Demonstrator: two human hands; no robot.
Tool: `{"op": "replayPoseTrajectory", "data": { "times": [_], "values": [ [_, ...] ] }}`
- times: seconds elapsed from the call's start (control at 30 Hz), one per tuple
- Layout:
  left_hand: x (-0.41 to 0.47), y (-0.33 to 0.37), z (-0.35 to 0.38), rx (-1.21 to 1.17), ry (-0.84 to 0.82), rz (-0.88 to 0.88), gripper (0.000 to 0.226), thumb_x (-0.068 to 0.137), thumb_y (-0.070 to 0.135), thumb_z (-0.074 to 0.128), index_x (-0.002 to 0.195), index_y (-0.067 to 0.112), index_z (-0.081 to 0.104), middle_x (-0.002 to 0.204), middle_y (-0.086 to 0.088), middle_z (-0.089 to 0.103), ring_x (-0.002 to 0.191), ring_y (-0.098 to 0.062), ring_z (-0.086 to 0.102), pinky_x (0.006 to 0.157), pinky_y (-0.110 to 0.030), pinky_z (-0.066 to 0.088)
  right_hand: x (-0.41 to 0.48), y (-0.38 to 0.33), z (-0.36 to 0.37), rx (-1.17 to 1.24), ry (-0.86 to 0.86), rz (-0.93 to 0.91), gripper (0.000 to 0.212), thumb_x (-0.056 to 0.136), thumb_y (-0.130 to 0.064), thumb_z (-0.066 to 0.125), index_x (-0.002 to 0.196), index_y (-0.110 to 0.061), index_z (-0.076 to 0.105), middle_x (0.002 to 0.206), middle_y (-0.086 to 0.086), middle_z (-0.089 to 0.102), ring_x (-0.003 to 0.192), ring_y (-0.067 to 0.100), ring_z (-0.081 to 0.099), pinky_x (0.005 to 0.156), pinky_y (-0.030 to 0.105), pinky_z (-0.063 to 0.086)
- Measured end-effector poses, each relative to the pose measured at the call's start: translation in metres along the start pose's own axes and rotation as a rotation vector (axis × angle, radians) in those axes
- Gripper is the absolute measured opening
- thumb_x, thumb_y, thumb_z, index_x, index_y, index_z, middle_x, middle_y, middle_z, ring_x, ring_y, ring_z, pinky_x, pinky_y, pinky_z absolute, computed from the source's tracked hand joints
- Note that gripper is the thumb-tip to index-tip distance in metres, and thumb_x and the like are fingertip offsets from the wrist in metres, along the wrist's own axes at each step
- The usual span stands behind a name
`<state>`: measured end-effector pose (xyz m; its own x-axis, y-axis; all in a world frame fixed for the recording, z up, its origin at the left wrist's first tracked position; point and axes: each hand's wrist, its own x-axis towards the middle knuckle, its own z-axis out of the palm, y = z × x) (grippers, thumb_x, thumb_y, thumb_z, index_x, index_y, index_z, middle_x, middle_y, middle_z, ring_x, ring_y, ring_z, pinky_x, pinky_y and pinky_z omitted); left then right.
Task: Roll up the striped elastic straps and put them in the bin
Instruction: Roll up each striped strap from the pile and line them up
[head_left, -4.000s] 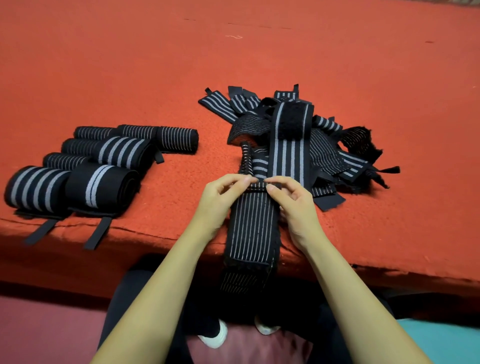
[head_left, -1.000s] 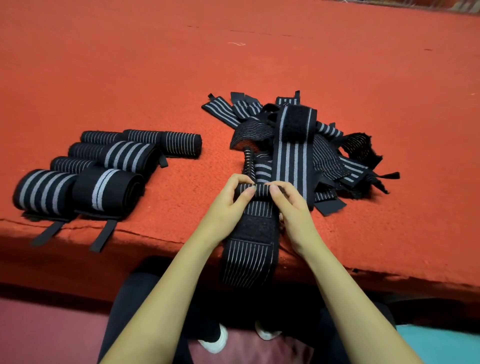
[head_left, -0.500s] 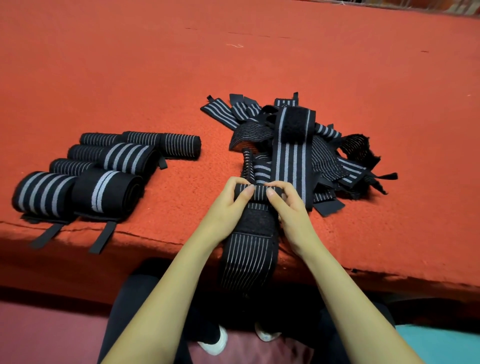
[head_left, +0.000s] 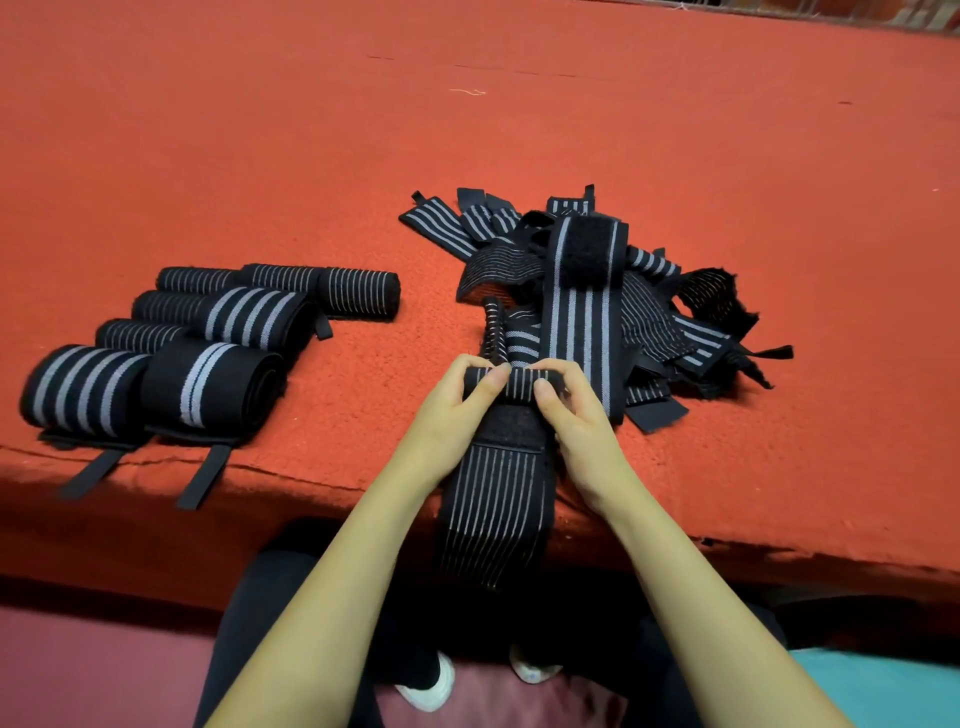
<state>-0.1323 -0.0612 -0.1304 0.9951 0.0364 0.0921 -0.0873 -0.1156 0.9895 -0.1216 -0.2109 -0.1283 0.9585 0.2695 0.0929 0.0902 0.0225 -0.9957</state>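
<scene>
Grip: both hands are pinching the rolled end of a black elastic strap with thin pale stripes (head_left: 511, 387). The left hand (head_left: 457, 415) and right hand (head_left: 579, 421) are curling thumbs and fingertips round the small coil from either side, closed on it.
Why held so: pinching from both sides is probably keeping the coil tight and its edges level, so the elastic is not springing open.
Strap tail: it is running from the grip toward the person, across a black fuzzy fastener patch (head_left: 511, 428), and hanging off the edge of the red felt-covered tabletop (head_left: 519, 130). Its own weight is likely keeping it straight for rolling.
Loose pile: a heap of black striped unrolled straps (head_left: 587, 291) is lying just beyond the grip and to its right, within easy reach.
Finished rolls: a cluster of black striped rolled straps (head_left: 208, 338) is sitting well left of the grip, seemingly waiting to be binned.
Bin: no bin is showing anywhere in view.
Writing: no brand, label or lettering is readable.
Stage: rolling of this strap is only beginning, judging by the thin coil and long tail.
</scene>
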Motion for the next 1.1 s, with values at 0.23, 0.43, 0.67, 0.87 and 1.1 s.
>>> {"op": "replayPoseTrajectory", "data": {
  "times": [0.23, 0.43, 0.67, 0.87, 1.1],
  "values": [
    [-0.004, 0.001, -0.002, 0.012, -0.054, 0.099, 0.008, 0.100, 0.019, 0.049, 0.099, 0.026, 0.050, 0.090, 0.015, 0.056, 0.079, 0.012, 0.052, 0.075, -0.009, 0.041, -0.001, -0.008, 0.006, 0.064, 0.092, 0.086, 0.050, 0.088, -0.054, 0.056, 0.112, -0.011, 0.064, 0.111, 0.027, 0.063, 0.105, 0.058, 0.050, 0.086, 0.072, 0.041],
    [-0.003, 0.002, -0.002, -0.068, -0.067, 0.078, 0.013, 0.090, 0.031, 0.053, 0.102, 0.027, 0.053, 0.087, 0.024, 0.060, 0.084, 0.003, 0.055, 0.079, -0.014, 0.043, 0.001, -0.003, 0.001, 0.115, 0.079, 0.084, 0.019, 0.098, -0.017, 0.051, 0.110, -0.006, 0.062, 0.106, 0.018, 0.066, 0.095, 0.019, 0.063, 0.086, 0.033, 0.051],
    [0.000, 0.001, 0.001, -0.016, -0.028, 0.000, 0.017, 0.094, 0.038, 0.054, 0.100, 0.022, 0.056, 0.090, 0.013, 0.062, 0.085, 0.000, 0.058, 0.086, -0.028, 0.047, 0.001, -0.003, 0.000, 0.160, 0.062, 0.072, 0.019, 0.097, -0.003, 0.046, 0.113, -0.008, 0.055, 0.103, 0.002, 0.064, 0.093, 0.007, 0.062, 0.083, 0.021, 0.051],
    [-0.001, 0.004, 0.006, -0.049, 0.047, 0.015, 0.005, 0.100, 0.027, 0.047, 0.104, 0.025, 0.050, 0.094, 0.013, 0.059, 0.081, 0.014, 0.056, 0.075, -0.005, 0.041, 0.001, 0.003, 0.005, -0.016, 0.027, 0.027, 0.036, 0.093, -0.034, 0.056, 0.125, -0.019, 0.049, 0.119, -0.005, 0.062, 0.114, 0.006, 0.058, 0.100, 0.027, 0.043],
    [-0.002, 0.008, 0.031, -0.026, 0.166, 0.009, 0.012, 0.101, 0.034, 0.041, 0.110, 0.026, 0.042, 0.097, 0.016, 0.057, 0.084, 0.014, 0.053, 0.074, -0.003, 0.038, 0.003, 0.006, 0.005, -0.035, 0.012, 0.001, 0.039, 0.089, -0.042, 0.056, 0.122, -0.036, 0.035, 0.121, -0.008, 0.058, 0.113, -0.003, 0.056, 0.102, 0.025, 0.039]
  ]
}}
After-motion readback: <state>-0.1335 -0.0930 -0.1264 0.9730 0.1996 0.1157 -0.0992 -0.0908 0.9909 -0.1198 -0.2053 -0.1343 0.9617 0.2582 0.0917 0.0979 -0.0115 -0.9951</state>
